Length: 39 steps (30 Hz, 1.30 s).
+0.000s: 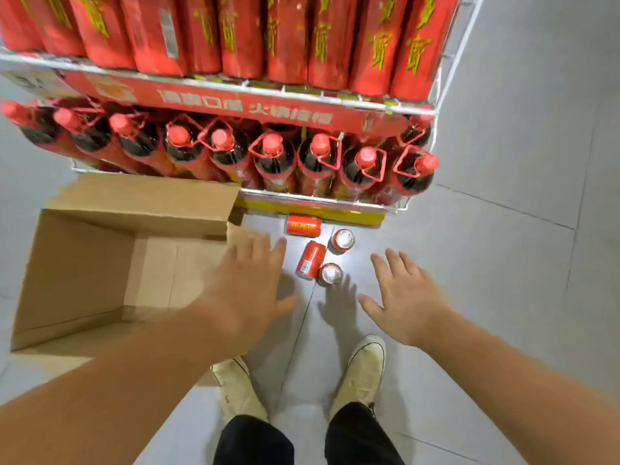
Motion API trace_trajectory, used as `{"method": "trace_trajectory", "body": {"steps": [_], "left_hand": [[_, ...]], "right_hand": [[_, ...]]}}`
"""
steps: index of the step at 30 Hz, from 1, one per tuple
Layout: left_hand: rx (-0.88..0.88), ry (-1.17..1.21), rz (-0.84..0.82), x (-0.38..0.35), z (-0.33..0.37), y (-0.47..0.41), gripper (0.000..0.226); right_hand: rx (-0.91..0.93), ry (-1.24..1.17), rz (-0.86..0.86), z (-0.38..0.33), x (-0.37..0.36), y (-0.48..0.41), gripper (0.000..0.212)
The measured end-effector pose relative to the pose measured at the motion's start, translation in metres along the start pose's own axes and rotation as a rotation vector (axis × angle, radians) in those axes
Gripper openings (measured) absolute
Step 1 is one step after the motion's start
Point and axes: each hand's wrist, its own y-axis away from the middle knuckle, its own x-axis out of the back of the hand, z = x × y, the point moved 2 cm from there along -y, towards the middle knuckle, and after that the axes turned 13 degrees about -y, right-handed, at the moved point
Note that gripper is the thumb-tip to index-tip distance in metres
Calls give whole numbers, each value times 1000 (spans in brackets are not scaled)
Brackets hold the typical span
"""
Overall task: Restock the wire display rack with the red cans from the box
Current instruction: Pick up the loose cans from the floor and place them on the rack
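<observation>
Four cans (310, 260) (seemingly untouched) between hands (248, 290) (406, 303)

red cans (310, 260): 4 | box (80, 263): 1 | wire rack (449, 62): 1 | shoes (365, 374): 2

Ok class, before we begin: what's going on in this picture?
A person stands at a wire display rack stocked with red-capped bottles. Both hands, left hand and right hand, are open and spread above four red cans on the floor tiles; neither touches a can. Two cans stand upright and two lie on their sides. The open cardboard box beside them shows no cans inside.
</observation>
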Motion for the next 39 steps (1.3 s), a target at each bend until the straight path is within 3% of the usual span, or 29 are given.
{"method": "trace_trajectory", "body": {"steps": [7, 11, 16, 18, 20, 24, 27, 33, 39], "left_hand": [[-67, 65, -98, -131, 71, -84, 95], [-73, 74, -135, -171, 92, -143, 89], [-17, 333, -64, -195, 111, -236, 72], [8, 488, -6, -202, 116, -265, 59], [-26, 642, 31, -210, 123, -287, 60], [-175, 713, 132, -217, 134, -318, 97], [-286, 772, 128, -218, 142, -333, 109], [-382, 862, 103, -224, 140, -353, 72], [-273, 1039, 15, -212, 132, -341, 60]], "right_hand": [[-26, -120, -106, 58, -149, -77, 80], [-47, -272, -46, 75, -204, -112, 79], [-49, -504, 101, 81, -262, -162, 81], [2, -665, 160, 79, -275, -177, 79], [49, -870, 202, 76, -288, -190, 78], [58, -1122, 298, 72, -309, -213, 79], [14, -1241, 359, 68, -323, -225, 85], [4, -1299, 530, 57, -332, -243, 73], [-91, -1429, 486, 58, -314, -226, 61]]}}
